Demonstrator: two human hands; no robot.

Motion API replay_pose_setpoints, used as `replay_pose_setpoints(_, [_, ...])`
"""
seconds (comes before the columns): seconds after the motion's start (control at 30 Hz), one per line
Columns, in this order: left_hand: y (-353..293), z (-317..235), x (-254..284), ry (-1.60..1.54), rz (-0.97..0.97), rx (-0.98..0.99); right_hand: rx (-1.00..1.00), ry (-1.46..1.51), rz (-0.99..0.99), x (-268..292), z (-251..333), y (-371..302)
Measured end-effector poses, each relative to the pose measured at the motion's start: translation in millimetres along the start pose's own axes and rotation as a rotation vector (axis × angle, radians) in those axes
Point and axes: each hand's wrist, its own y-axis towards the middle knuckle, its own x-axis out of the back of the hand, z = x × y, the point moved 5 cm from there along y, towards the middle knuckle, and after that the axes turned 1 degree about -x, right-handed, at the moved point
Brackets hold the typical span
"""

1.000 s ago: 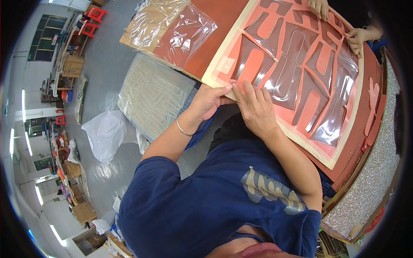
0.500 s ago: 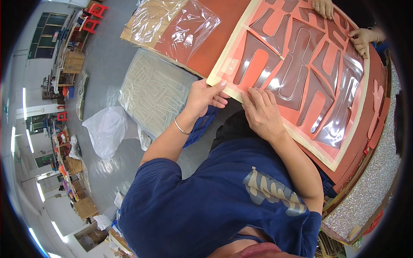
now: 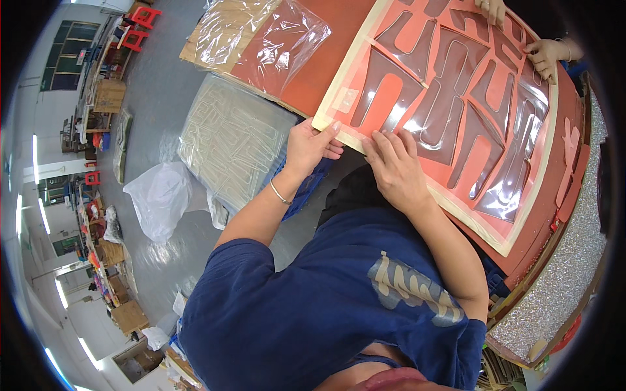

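Note:
A big beige-edged sheet [image 3: 385,146] with orange cut-out shapes under glossy clear film [image 3: 450,111] lies on an orange table top [image 3: 326,72]. My left hand [image 3: 306,146] pinches the sheet's near left corner, thumb on top. Just to its right, my right hand [image 3: 394,166] presses flat on the sheet's near edge, fingers spread. Across the sheet, another person's hands [image 3: 544,55] hold its far edge.
Clear plastic bags [image 3: 267,39] lie on the table's left end. A wrapped stack of pale sheets [image 3: 231,140] and a white plastic bag [image 3: 160,199] sit on the grey floor at left. A glittery silver board [image 3: 570,274] stands at right. Red stools [image 3: 137,26] stand far off.
The sheet has slid right and away across the table. My left hand moved from beside the right hand to grip the near left corner; my right hand stays pressed on the edge.

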Motion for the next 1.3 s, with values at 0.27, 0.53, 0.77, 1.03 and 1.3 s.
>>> replay_pose_setpoints(0.27, [4, 3, -3, 0.029, -0.01, -0.051, -0.004, -0.059, 0.018, 1, 4, -13])
replay_pose_setpoints(0.53, [1, 4, -7, -0.032, -0.012, -0.007, -0.189, -0.014, 0.041, 13, -15, 7])
replay_pose_setpoints(0.77, [3, 18, 4, -0.074, -0.026, 0.11, -0.23, -0.121, 0.145, -7, -42, 21])
replay_pose_setpoints(1.03, [-34, -60, -24, 1.165, -0.456, -0.93, -0.21, -0.169, 0.198, -12, -46, 21])
replay_pose_setpoints(1.3, [18, -62, -72, 1.406, 0.186, -0.93, -0.214, -0.191, 0.221, -14, -46, 22])
